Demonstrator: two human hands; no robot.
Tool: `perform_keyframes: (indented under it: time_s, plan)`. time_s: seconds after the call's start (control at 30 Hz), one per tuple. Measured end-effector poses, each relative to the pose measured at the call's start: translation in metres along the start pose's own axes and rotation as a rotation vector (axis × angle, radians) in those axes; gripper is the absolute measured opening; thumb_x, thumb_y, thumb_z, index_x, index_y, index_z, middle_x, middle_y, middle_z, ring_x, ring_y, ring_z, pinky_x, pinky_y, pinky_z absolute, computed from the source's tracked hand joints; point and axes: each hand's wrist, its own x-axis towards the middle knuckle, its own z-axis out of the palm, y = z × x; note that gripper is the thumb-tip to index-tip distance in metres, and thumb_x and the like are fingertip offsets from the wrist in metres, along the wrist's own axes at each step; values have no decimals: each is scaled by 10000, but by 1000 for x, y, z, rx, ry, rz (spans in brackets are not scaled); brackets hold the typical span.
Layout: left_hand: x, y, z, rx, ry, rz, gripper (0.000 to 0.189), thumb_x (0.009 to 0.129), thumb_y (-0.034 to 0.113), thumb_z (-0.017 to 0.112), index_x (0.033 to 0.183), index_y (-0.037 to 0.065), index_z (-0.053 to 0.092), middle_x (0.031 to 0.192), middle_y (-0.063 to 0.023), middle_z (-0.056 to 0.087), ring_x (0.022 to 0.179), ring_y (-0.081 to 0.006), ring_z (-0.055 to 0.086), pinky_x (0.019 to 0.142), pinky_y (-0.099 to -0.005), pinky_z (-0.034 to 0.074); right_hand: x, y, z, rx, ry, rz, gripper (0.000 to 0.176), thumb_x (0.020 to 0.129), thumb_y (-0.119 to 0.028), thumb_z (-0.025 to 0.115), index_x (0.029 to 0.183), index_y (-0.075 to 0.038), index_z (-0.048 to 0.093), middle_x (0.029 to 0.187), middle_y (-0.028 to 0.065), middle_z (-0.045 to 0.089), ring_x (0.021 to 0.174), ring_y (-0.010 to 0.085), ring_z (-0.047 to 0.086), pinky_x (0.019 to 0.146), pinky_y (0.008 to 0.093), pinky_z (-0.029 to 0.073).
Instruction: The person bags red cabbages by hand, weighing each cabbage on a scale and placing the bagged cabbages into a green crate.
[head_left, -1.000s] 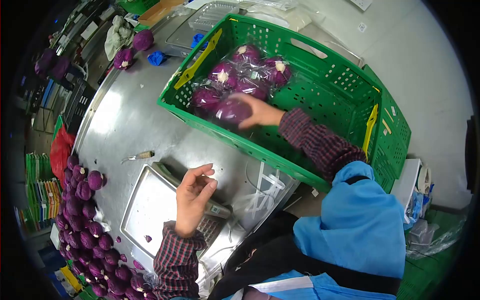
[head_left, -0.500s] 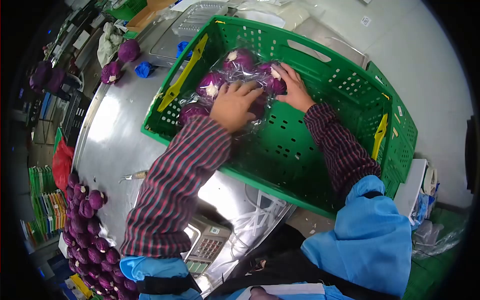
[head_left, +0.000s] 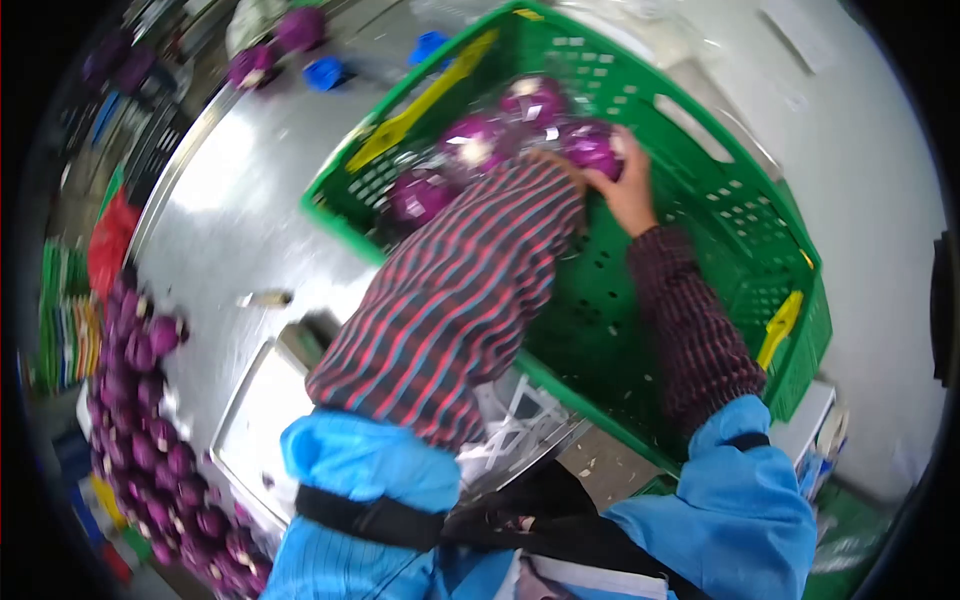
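Note:
A green plastic crate (head_left: 690,215) stands before me with several red cabbages (head_left: 478,142) in clear film at its far left. My right hand (head_left: 632,188) is closed round the right side of one wrapped red cabbage (head_left: 592,148), with fingers at its far edge and thumb nearer me. My left arm reaches across the crate in a striped sleeve. Only a sliver of my left hand (head_left: 562,165) shows beside that same cabbage; its fingers are hidden behind the sleeve and blurred.
A steel table (head_left: 225,220) lies to the left, with a knife-like tool (head_left: 266,299) and a pale tray or scale (head_left: 262,420). Many unwrapped red cabbages (head_left: 140,440) are piled along its left edge. Blue scraps (head_left: 323,73) lie at the back. Yellow handles (head_left: 425,100) mark the crate's ends.
My left hand has moved right and farther in, from the middle cabbages toward the rightmost one. My right hand now curls round that cabbage's side. The whole view has shifted.

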Motion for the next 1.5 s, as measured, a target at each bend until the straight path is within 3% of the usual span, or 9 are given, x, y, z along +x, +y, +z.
perform_keyframes:
  time_s: [0.23,0.27,0.37,0.57,0.7,1.0,1.13,1.3,1.5]
  plan:
    - [-115,-4,-50,-339,925,240,245,672,261,719,890,168,657,983,-36,605,969,-251,559,791,-385,448,33,24,-12,66,-367,-561,680,697,-141,765,1287,12,465,1287,162,519,1156,274,526,938,353,454]
    - [-159,-7,-55,-532,1113,307,232,687,278,683,869,135,668,877,-63,601,847,-279,603,713,-406,483,45,53,-14,-38,-530,-310,764,686,-171,782,1336,10,423,1336,194,468,1205,324,484,984,390,425]
    - [-306,-29,-29,-797,1113,229,138,799,146,668,904,73,616,857,-99,585,791,-281,602,694,-373,492,64,27,-35,-505,-504,-212,901,666,-182,803,1418,-16,334,1352,251,421,1253,375,403,1061,406,339]
    - [-615,-4,149,-1023,949,-774,103,838,76,687,912,12,652,800,-45,621,732,-111,580,656,-259,475,52,-187,-6,-57,-704,-243,532,865,-210,648,1344,-54,480,1126,106,599,976,169,565,881,280,437]
    - [-757,32,274,-759,654,-1073,204,718,155,757,858,80,629,814,-81,577,777,-257,589,682,-359,489,-80,-353,51,125,-888,-304,444,888,-162,613,1306,-53,509,1078,72,610,909,120,560,834,254,447]
    - [-817,27,363,-867,735,-862,158,808,223,654,797,67,677,794,-105,627,765,-305,615,694,-399,489,-419,-506,131,244,-1477,-729,364,781,-109,680,1124,-25,590,1053,103,595,903,173,613,801,274,495]
    - [-836,12,356,-861,888,-937,220,858,241,615,776,40,651,744,-136,632,709,-351,610,665,-439,477,-518,-574,109,259,-1505,-1294,506,722,-218,749,1164,-46,575,1104,122,590,1017,269,589,857,369,478]
    - [-860,5,303,-1718,1181,-890,233,935,222,581,818,26,627,606,0,559,485,-63,496,430,-233,407,-556,-594,129,39,-1461,-1531,784,684,-338,761,1342,-59,438,1258,124,505,1152,296,505,970,411,388]
    - [-888,10,281,-2165,1561,-848,210,949,256,572,878,60,596,654,48,524,522,-33,466,466,-205,422,-554,-617,116,143,-1372,-1465,889,627,-377,797,1355,-36,418,1209,160,532,1178,318,483,1064,502,285]
